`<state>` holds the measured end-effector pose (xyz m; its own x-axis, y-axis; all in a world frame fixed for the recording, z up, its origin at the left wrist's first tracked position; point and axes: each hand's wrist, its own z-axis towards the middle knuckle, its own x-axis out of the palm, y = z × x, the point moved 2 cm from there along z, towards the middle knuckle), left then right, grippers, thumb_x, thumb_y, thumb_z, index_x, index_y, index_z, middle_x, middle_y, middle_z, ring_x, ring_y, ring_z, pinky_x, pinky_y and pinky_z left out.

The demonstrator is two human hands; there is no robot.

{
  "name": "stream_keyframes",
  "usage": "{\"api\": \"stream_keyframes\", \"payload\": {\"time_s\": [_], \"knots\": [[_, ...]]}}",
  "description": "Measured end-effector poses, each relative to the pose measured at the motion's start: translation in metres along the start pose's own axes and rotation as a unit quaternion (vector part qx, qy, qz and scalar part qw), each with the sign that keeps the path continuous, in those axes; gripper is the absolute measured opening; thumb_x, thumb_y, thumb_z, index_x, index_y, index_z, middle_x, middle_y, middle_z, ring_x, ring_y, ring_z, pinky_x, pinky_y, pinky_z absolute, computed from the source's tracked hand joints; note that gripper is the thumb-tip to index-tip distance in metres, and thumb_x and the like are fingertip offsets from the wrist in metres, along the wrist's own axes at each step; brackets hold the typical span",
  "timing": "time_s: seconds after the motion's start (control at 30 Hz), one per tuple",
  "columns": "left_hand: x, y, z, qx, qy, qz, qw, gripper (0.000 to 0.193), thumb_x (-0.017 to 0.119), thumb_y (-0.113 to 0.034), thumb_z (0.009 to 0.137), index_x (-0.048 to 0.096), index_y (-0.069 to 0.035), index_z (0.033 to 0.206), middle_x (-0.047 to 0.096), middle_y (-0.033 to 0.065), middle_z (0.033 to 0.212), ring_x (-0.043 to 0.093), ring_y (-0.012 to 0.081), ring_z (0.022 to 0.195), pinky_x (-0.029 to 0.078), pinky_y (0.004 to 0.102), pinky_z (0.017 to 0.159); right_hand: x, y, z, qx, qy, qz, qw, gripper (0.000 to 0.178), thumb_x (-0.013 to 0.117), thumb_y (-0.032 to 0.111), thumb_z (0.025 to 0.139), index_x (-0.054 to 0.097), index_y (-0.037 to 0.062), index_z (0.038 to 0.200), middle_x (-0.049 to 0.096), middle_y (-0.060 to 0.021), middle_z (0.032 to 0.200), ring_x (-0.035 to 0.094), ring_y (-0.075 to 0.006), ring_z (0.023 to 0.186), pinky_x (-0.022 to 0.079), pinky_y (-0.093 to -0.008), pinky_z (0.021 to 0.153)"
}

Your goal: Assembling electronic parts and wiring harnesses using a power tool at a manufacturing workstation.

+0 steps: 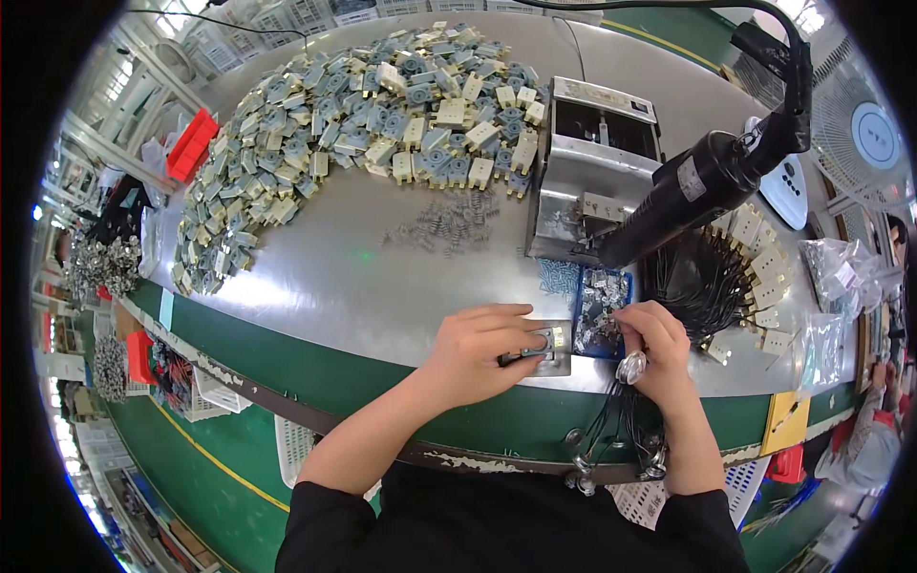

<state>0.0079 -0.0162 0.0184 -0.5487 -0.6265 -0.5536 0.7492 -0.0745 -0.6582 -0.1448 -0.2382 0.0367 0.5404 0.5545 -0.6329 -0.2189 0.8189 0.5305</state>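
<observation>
**Both hands at the small metal fixture on the bench edge**

At the near edge of the round steel table (pixel 315 277), the left hand (pixel 478 349) lies over a small metal fixture (pixel 559 355), its fingers curled down onto a grey-and-cream switch part (pixel 543 342) seated in it. That hand is grasping or pressing the part; how firmly cannot be told. The part sits just beyond the left fingertips and to the left of the right hand, so the left hand is the nearer one and already touches it. Its long axis seems to run roughly left to right across the fixture, though the fingers cover most of it and which end points where cannot be told.

Just beside the fixture, the right hand (pixel 659 349) is pinched shut on a small shiny metal piece (pixel 631 368), with a bundle of black wires (pixel 621 425) hanging from it over the table's edge. Its fingertips rest by a blue tray (pixel 580 296) of small metal bits.

Above the tray hangs a black power screwdriver (pixel 707 186), tilted with its tip toward a grey machine box (pixel 587 172). Farther back lie loose springs (pixel 449 224) and a large heap of switch bodies (pixel 363 115).
</observation>
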Motion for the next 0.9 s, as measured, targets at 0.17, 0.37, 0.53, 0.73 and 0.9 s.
{"api": "stream_keyframes", "payload": {"time_s": [0.17, 0.37, 0.53, 0.73, 0.9], "knots": [[0.006, -0.002, -0.003, 0.006, -0.013, -0.018, 1.0, 0.022, 0.094, -0.012, 0.073, 0.079, -0.01, 0.088, 0.081, 0.0041, 0.106, 0.077, 0.0272, 0.107, 0.064, 0.0383, 0.087, 0.0, 0.0, -0.001, -0.004, -0.003, -0.006, 1.0, 0.032, 0.073, -0.017, 0.084, 0.069, 0.001, 0.109, 0.07, -0.0128, 0.091, 0.067, -0.0246, 0.074, 0.052, -0.0331, 0.062], [0.005, -0.004, -0.002, 0.033, -0.007, 0.014, 0.999, 0.02, 0.094, -0.012, 0.073, 0.078, -0.011, 0.086, 0.081, 0.0028, 0.104, 0.076, 0.0264, 0.108, 0.064, 0.0378, 0.086, 0.0, 0.004, -0.004, 0.036, -0.016, 0.001, 0.999, 0.028, 0.068, -0.016, 0.09, 0.068, 0.0009, 0.113, 0.069, -0.0135, 0.093, 0.069, -0.0251, 0.075, 0.055, -0.0334, 0.066], [0.002, 0.0, -0.002, 0.033, 0.019, 0.038, 0.999, 0.019, 0.092, -0.015, 0.077, 0.081, -0.011, 0.092, 0.081, 0.0023, 0.105, 0.076, 0.0269, 0.11, 0.064, 0.0374, 0.087, 0.0, 0.002, -0.009, 0.075, -0.015, 0.017, 0.997, 0.026, 0.063, -0.016, 0.094, 0.066, 0.0001, 0.115, 0.068, -0.0143, 0.092, 0.069, -0.0247, 0.076, 0.056, -0.0345, 0.069], [-0.002, -0.006, -0.001, 0.039, 0.009, 0.057, 0.998, 0.022, 0.091, -0.016, 0.079, 0.081, -0.007, 0.096, 0.077, 0.0097, 0.122, 0.075, 0.0271, 0.113, 0.063, 0.037, 0.086, -0.001, 0.001, -0.004, 0.013, -0.022, 0.004, 1.0, 0.038, 0.065, -0.019, 0.083, 0.065, 0.0016, 0.115, 0.067, -0.0152, 0.094, 0.066, -0.03, 0.071, 0.053, -0.0371, 0.062], [-0.01, 0.019, 0.025, -0.195, -0.045, -0.028, 0.979, 0.033, 0.086, -0.014, 0.084, 0.074, -0.003, 0.112, 0.071, 0.0209, 0.129, 0.076, 0.0291, 0.095, 0.061, 0.0376, 0.08, -0.007, 0.006, -0.001, 0.058, 0.025, 0.025, 0.998, 0.032, 0.064, -0.016, 0.077, 0.065, 0.0011, 0.104, 0.065, -0.0151, 0.091, 0.067, -0.033, 0.074, 0.055, -0.0389, 0.065]]}}
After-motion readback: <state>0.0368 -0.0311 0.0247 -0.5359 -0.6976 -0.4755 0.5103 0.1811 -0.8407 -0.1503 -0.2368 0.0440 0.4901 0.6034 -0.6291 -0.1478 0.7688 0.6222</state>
